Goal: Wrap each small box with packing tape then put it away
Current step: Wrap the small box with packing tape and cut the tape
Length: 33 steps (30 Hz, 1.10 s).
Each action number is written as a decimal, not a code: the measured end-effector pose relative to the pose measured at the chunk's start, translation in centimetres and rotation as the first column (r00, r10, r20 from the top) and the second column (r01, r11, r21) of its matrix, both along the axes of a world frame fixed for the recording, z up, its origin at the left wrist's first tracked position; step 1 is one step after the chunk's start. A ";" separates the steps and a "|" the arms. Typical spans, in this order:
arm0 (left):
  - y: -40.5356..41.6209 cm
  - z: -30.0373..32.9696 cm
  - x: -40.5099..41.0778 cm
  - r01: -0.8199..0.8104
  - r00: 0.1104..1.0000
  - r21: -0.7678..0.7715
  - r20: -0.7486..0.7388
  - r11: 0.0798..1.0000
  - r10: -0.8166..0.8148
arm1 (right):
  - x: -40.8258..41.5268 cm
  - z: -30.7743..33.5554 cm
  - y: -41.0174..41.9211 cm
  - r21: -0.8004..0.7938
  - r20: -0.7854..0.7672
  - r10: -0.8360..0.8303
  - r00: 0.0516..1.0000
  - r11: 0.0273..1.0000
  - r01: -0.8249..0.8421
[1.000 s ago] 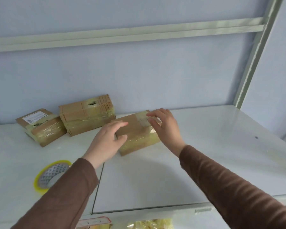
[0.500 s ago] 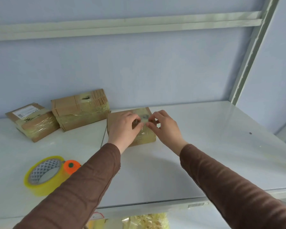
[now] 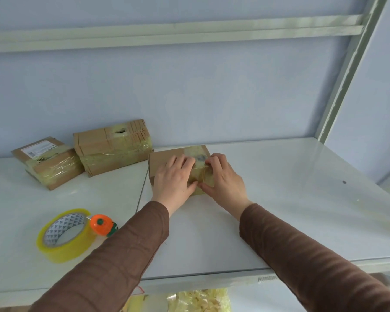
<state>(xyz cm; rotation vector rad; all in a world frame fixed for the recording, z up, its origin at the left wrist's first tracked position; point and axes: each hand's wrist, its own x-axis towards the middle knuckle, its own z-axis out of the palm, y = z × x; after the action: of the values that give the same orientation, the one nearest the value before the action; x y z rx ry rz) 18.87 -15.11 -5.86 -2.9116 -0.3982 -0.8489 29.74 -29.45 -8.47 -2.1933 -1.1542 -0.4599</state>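
A small brown cardboard box (image 3: 162, 159) banded with clear yellowish tape lies on the white shelf (image 3: 279, 199), beside two other taped boxes. My left hand (image 3: 172, 180) lies flat over its left and middle top, thumb on the near face. My right hand (image 3: 223, 179) grips its right end, fingers on the taped top and thumb on the front. The two thumbs nearly meet. A taped box with a torn hole (image 3: 113, 146) and a taped box with a white label (image 3: 49, 162) rest against the wall at the left.
A yellow tape roll (image 3: 64, 236) with an orange cutter (image 3: 101, 224) lies at the near left of the shelf. A blue wall stands behind. A metal upright (image 3: 345, 70) rises at the right. Yellowish packing material (image 3: 198, 299) shows below the shelf's front edge.
The box was turned and slid back toward the wall, next to the box with the hole. Both hands closed in on its right half, thumbs coming together on the near face.
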 end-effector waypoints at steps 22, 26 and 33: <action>1.5 3.8 -6.9 0.295 0.878 -0.453 -0.218 0.841 -0.426 | -1.5 0.9 -6.8 0.108 -0.199 0.150 0.968 0.986 -0.131; 3.1 4.3 -7.1 0.296 0.890 -0.550 -0.139 0.781 -0.435 | -0.6 3.3 -7.8 -0.048 -0.091 0.172 0.981 0.983 -0.177; 3.6 3.3 -4.8 0.245 0.806 -0.259 -0.481 0.934 -0.344 | 0.8 6.1 -5.2 -0.546 -0.137 0.343 0.929 0.757 -0.360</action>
<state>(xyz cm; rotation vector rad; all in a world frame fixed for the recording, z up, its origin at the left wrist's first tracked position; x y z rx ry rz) 14.09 -11.49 -2.58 -3.2554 0.0347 -0.0014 30.53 -34.63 -2.34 -2.3518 -1.8248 0.1029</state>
